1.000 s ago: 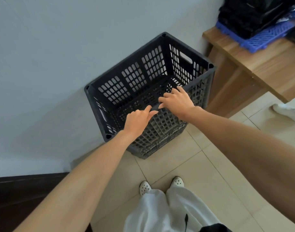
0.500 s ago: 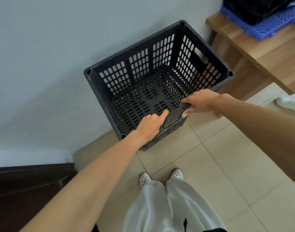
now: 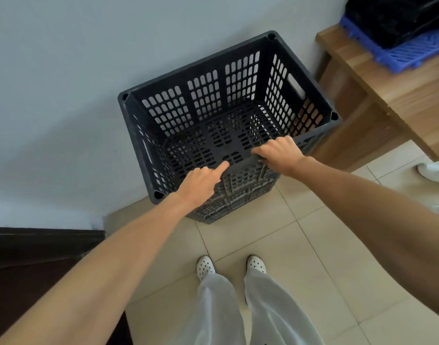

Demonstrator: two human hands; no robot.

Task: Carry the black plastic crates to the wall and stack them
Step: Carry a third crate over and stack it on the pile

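The pale grey wall [image 3: 89, 70] fills the upper left of the head view, and beige floor tiles [image 3: 313, 245] spread below it. The black plastic crate [image 3: 228, 143] stands upright on those tiles, its far long side close against the wall and its right end just beside the wooden table [image 3: 400, 95]; whether it actually touches either one cannot be told. Its slotted walls and floor hold nothing, and the tall near face leaves it unclear whether a second crate sits under it. A dark brown piece of furniture [image 3: 27, 257] occupies the lower left corner. On the table lies a blue plastic pallet [image 3: 412, 51] with black items [image 3: 387, 18] piled on it, too dim to make out. The person's light trousers [image 3: 218, 314] hang at the bottom centre. Both bare forearms reach forward to the crate's near rim. The right hand [image 3: 278, 155] grips that rim, fingers curled over the top edge and the thumb tucked beneath. The left hand [image 3: 201, 180] rests on the same rim nearer the left corner, its index finger stretched straight along the edge and the other fingers folded; whether they clasp the plastic cannot be told. Two white perforated clogs [image 3: 204, 266] point toward the crate, and another white shoe [image 3: 432, 170] shows at the right edge.
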